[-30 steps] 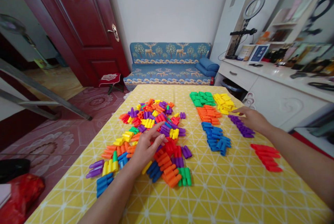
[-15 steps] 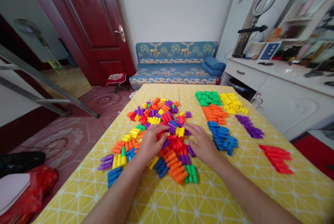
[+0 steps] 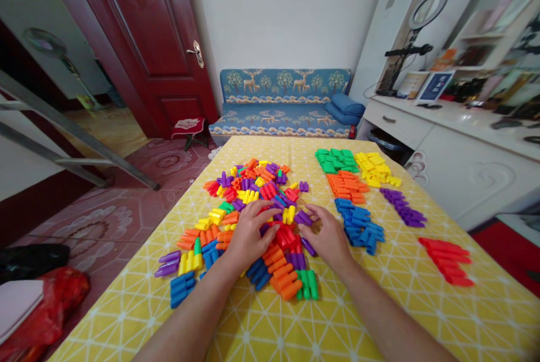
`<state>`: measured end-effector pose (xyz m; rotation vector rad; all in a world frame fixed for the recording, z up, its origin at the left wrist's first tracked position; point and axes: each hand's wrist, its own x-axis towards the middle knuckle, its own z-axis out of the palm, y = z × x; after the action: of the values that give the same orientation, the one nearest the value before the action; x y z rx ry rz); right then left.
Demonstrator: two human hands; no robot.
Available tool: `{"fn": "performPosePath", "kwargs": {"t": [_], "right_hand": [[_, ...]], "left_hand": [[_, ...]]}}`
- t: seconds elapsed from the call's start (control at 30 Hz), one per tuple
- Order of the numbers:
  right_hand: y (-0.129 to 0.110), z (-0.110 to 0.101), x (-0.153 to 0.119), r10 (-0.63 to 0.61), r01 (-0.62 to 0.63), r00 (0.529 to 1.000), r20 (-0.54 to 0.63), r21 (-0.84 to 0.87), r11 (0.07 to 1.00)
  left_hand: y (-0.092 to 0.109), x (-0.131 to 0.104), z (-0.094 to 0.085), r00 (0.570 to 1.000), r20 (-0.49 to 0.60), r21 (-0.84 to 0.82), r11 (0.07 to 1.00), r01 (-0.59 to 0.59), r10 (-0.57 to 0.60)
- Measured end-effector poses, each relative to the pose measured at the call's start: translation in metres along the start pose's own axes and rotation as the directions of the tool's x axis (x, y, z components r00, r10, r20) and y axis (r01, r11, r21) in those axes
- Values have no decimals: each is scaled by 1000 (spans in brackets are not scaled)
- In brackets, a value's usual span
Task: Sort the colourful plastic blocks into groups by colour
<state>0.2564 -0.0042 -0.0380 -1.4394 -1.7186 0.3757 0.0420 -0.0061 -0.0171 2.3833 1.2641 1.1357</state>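
A mixed pile of coloured plastic blocks (image 3: 253, 182) lies on the yellow patterned tablecloth (image 3: 337, 317). My left hand (image 3: 248, 232) rests on the near part of the pile with its fingers spread over red and purple pieces, holding nothing. My right hand (image 3: 327, 235) is beside it, with thumb and forefinger on either side of a purple block (image 3: 302, 217); whether it grips the block is unclear. To the right lie sorted groups: green (image 3: 337, 159), yellow (image 3: 373, 168), orange (image 3: 346, 186), blue (image 3: 358, 224), purple (image 3: 403, 207) and red (image 3: 447, 261).
A blue patterned sofa (image 3: 282, 100) stands beyond the table's far edge, beside a dark red door (image 3: 143, 41). A white cabinet (image 3: 459, 148) with a ring light (image 3: 428, 8) runs along the right. A red bag (image 3: 46, 311) lies on the floor at the left.
My right hand came back from the purple group on the right to the mixed pile and now sits beside the left hand. The left hand slid a little forward over the red pieces.
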Motion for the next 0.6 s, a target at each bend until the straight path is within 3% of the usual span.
{"fn": "performPosePath", "kwargs": {"t": [0.13,0.3,0.43,0.6], "right_hand": [[-16,-5,-8,-163,170,985,-60,148,974],[-27,1,-20,-381,384,923,-50,146,912],[-24,4,-23,-426,427,904,-37,89,900],[-25,3,-24,-407,409,912,-38,93,908]], "left_hand": [[6,-1,-4,1000,-5,-109,994,20,-21],[13,-5,-5,991,130,-243,970,22,10],[15,-7,-2,989,142,-241,970,10,25],[13,-9,0,990,137,-238,971,1,32]]}}
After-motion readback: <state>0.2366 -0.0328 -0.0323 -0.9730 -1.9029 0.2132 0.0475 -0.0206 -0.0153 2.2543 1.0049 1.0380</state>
